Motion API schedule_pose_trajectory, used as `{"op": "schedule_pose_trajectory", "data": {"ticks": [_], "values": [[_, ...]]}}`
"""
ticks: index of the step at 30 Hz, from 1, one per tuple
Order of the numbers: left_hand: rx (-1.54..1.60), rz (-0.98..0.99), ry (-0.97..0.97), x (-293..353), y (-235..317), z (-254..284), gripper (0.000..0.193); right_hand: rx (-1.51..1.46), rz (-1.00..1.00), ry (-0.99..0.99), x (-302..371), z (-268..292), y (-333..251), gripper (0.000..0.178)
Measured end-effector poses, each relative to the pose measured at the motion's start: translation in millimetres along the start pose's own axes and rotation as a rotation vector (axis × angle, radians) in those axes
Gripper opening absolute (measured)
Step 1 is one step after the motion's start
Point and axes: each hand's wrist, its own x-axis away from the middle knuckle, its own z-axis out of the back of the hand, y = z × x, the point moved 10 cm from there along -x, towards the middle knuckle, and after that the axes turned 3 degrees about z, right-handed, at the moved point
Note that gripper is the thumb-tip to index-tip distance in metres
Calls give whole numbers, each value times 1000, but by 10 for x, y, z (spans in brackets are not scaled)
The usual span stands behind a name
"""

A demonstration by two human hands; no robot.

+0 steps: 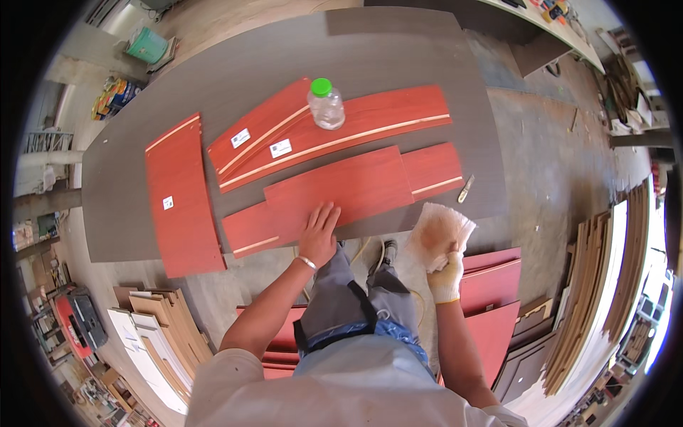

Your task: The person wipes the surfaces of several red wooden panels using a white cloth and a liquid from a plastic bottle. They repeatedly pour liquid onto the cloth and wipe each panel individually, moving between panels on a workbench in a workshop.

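Note:
My bare left hand (321,226) lies with its fingers stretched out on the near edge of a red wooden board (341,181). That board rests across a longer red piece (437,169), whose ends stick out on both sides. In a white knit glove, my right hand (447,274) grips a pale cloth (440,231) with a brown stain, just off the table's near edge. A small utility knife (466,189) lies by the table's right edge. Beyond the boards, a clear plastic jar (328,112) with a green lid stands on another red board (384,114).
The big grey tabletop (270,53) also holds a labelled red panel (178,213) at the left. More red panels (491,285) lean below at the right, near stacked boards (583,285). Wooden offcuts (167,320) stand at the lower left. A green bucket (147,45) sits far left.

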Motion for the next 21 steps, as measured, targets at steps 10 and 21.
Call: {"op": "schedule_pose_trajectory", "data": {"ticks": [10, 21], "values": [[-280, -4, -218, -498, 23, -749, 82, 1925, 716, -269, -708, -1680, 689, 72], [-280, 69, -341, -591, 43, -770, 95, 1960, 824, -365, -983, -1576, 713, 59]]}}
